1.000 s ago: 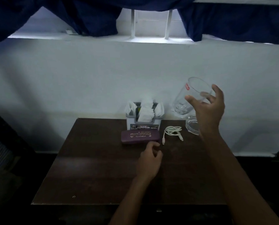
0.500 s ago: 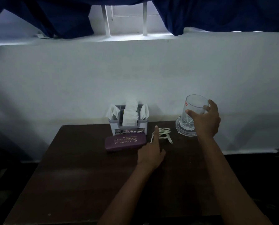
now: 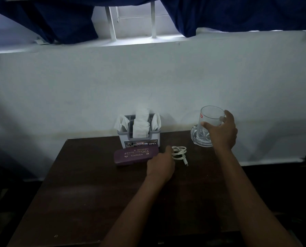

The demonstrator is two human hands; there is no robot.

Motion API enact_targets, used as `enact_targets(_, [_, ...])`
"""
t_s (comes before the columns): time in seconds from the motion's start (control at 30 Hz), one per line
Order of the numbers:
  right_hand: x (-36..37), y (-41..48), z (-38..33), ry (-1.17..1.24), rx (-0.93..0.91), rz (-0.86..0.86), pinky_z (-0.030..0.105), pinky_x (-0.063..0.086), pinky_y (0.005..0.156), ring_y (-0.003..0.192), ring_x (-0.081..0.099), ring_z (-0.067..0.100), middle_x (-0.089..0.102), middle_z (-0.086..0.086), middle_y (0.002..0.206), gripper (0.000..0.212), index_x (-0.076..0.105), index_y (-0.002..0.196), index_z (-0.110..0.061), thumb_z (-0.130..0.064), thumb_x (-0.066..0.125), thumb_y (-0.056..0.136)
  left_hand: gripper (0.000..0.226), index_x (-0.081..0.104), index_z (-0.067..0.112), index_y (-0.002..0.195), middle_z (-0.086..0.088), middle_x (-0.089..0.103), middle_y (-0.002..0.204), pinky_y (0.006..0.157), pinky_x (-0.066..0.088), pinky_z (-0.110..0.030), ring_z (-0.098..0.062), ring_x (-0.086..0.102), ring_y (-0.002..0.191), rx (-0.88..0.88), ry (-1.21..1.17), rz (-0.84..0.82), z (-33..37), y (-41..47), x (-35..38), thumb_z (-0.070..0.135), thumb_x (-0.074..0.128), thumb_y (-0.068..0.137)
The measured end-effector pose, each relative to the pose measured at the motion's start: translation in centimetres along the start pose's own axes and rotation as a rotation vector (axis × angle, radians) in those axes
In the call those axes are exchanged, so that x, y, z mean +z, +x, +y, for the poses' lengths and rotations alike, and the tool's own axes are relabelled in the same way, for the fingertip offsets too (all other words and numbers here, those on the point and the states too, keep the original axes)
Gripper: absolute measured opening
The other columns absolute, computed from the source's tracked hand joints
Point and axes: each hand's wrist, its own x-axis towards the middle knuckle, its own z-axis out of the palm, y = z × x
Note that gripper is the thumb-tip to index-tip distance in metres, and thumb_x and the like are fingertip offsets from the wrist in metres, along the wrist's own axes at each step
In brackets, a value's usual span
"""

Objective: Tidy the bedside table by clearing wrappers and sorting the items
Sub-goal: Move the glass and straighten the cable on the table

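Observation:
My right hand (image 3: 221, 132) grips a clear drinking glass (image 3: 210, 116) that stands upright on a round glass dish (image 3: 198, 138) at the table's back right. My left hand (image 3: 161, 163) rests on the dark wooden table (image 3: 88, 193), fingers reaching to the coiled white cable (image 3: 179, 153) and touching its left side. A purple spectacle case (image 3: 132, 155) lies just left of that hand. Behind the case stands a grey holder with white tissues (image 3: 139, 130).
A white wall runs right behind the table, with a lit window sill and dark blue curtains (image 3: 237, 13) above. Dark floor drops away on both sides of the table. The front half of the tabletop holds only my forearms.
My right hand has lowered the tilted glass upright onto the glass dish. My left hand has moved forward to the white cable.

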Motion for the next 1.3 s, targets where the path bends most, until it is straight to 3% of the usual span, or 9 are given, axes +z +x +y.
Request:
enact_targets(0.3, [0.2, 0.0, 0.4, 0.015, -0.051, -0.080, 0.046, 0.042, 0.101, 0.124, 0.048, 0.031, 0.051, 0.008, 0.136, 0.084, 0.032, 0.140, -0.020, -0.024, 0.078, 0.070, 0.035, 0.040, 0.023, 0.129, -0.015, 0.063, 0.112, 0.082, 0.044, -0.040, -0.035, 0.059, 0.104, 0.023, -0.039, 0.009, -0.1, -0.5, -0.2, 0.020, 0.039, 0.094])
enact_targets(0.37, [0.0, 0.3, 0.5, 0.059, -0.042, -0.107, 0.038, 0.044, 0.098, 0.121, 0.051, 0.029, 0.051, 0.009, 0.135, 0.080, 0.032, 0.140, -0.019, -0.014, 0.073, 0.072, 0.038, 0.040, 0.026, 0.131, -0.013, 0.063, 0.114, 0.084, 0.045, -0.040, -0.033, 0.059, 0.105, 0.024, -0.072, 0.005, -0.1, -0.5, -0.7, 0.021, 0.041, 0.094])
enact_targets(0.47, [-0.7, 0.5, 0.5, 0.211, 0.087, 0.011, 0.025, 0.040, 0.086, 0.116, 0.053, 0.025, 0.054, 0.010, 0.131, 0.061, 0.042, 0.136, -0.015, -0.006, 0.059, 0.078, 0.037, 0.043, 0.029, 0.130, -0.007, 0.063, 0.116, 0.087, 0.045, -0.038, -0.028, 0.059, 0.107, 0.012, -0.183, 0.055, -0.3, -0.3, -1.8, 0.024, 0.044, 0.093])
enact_targets(0.63, [-1.0, 0.7, 3.1, 0.140, 0.246, 0.083, 0.032, 0.038, 0.101, 0.122, 0.050, 0.031, 0.054, 0.018, 0.133, 0.042, 0.053, 0.126, 0.002, -0.010, 0.054, 0.085, 0.023, 0.062, 0.021, 0.110, -0.001, 0.068, 0.108, 0.083, 0.049, -0.033, -0.016, 0.061, 0.092, -0.126, -0.397, 0.194, -3.1, 0.2, -4.6, 0.025, 0.047, 0.093])
enact_targets(0.73, [-0.1, 0.4, 4.5, 0.029, 0.198, 0.007, 0.039, 0.044, 0.090, 0.108, 0.057, 0.039, 0.062, 0.026, 0.113, 0.028, 0.062, 0.105, 0.010, -0.007, 0.053, 0.085, 0.023, 0.066, 0.018, 0.103, -0.002, 0.068, 0.109, 0.086, 0.048, -0.033, -0.016, 0.061, 0.095, -0.260, -0.432, 0.207, -6.1, 0.3, -6.3, 0.032, 0.053, 0.091])
enact_targets(0.83, [0.9, -0.1, 5.4, -0.026, 0.134, -0.036, 0.039, 0.047, 0.078, 0.096, 0.060, 0.038, 0.068, 0.019, 0.096, 0.021, 0.068, 0.093, -0.003, -0.013, 0.056, 0.080, 0.024, 0.069, 0.016, 0.101, -0.007, 0.069, 0.107, 0.080, 0.045, -0.030, -0.021, 0.061, 0.093, -0.416, -0.419, 0.273, -9.1, -0.6, -7.7, 0.029, 0.056, 0.087])
enact_targets(0.93, [1.5, -0.1, 5.9, -0.075, 0.112, -0.030, 0.044, 0.050, 0.083, 0.100, 0.058, 0.039, 0.069, 0.015, 0.099, 0.021, 0.069, 0.095, -0.012, -0.016, 0.058, 0.078, 0.024, 0.067, 0.016, 0.104, -0.010, 0.066, 0.112, 0.084, 0.046, -0.034, -0.028, 0.060, 0.103, -0.612, -0.439, 0.384, -11.6, -1.5, -7.9, 0.029, 0.057, 0.086])
enact_targets(1.13, [2.6, -1.0, 4.9, -0.185, 0.034, -0.139, 0.046, 0.043, 0.095, 0.113, 0.051, 0.037, 0.067, 0.013, 0.111, 0.025, 0.068, 0.105, -0.018, -0.024, 0.059, 0.082, 0.059, 0.058, 0.017, 0.118, -0.014, 0.056, 0.129, 0.102, 0.041, -0.049, -0.034, 0.051, 0.118, -0.744, -0.487, 0.082, -14.6, -0.2, -5.5, 0.056, 0.065, 0.075])
enact_targets(1.3, [3.5, -1.4, 4.2, -0.250, 0.014, -0.300, 0.045, 0.030, 0.102, 0.127, 0.034, 0.033, 0.060, 0.005, 0.126, 0.034, 0.061, 0.119, -0.029, -0.030, 0.056, 0.086, 0.057, 0.056, 0.016, 0.122, -0.013, 0.056, 0.128, 0.103, 0.039, -0.049, -0.034, 0.052, 0.117, -0.737, -0.538, 0.091, -14.7, 0.6, -4.0, 0.047, 0.068, 0.076])
